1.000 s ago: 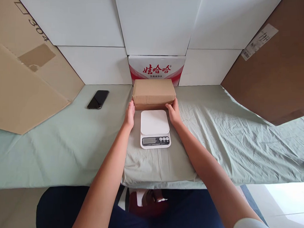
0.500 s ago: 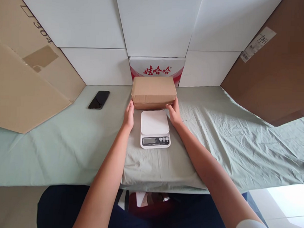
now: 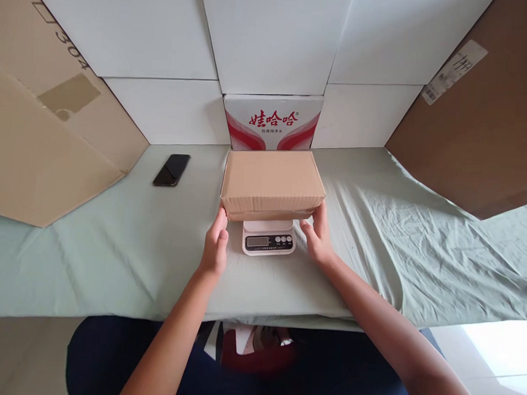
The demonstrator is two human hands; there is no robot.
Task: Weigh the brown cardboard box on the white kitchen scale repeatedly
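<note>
Holding the cardboard box [image 3: 272, 183] between our left hand [image 3: 215, 246] and right hand [image 3: 317, 237], fingers clasped on its near corners, we have it over the scale [image 3: 268, 239], whose display sits between our fingers.

Both hands grip cardboard box [image 3: 272, 183] at its lower corners, L hand [image 3: 215, 247] & R hand [image 3: 318, 237], over white scale [image 3: 268, 239] on cloth-covered counter [image 3: 114, 261]; phone [image 3: 171, 170] far left.
</note>
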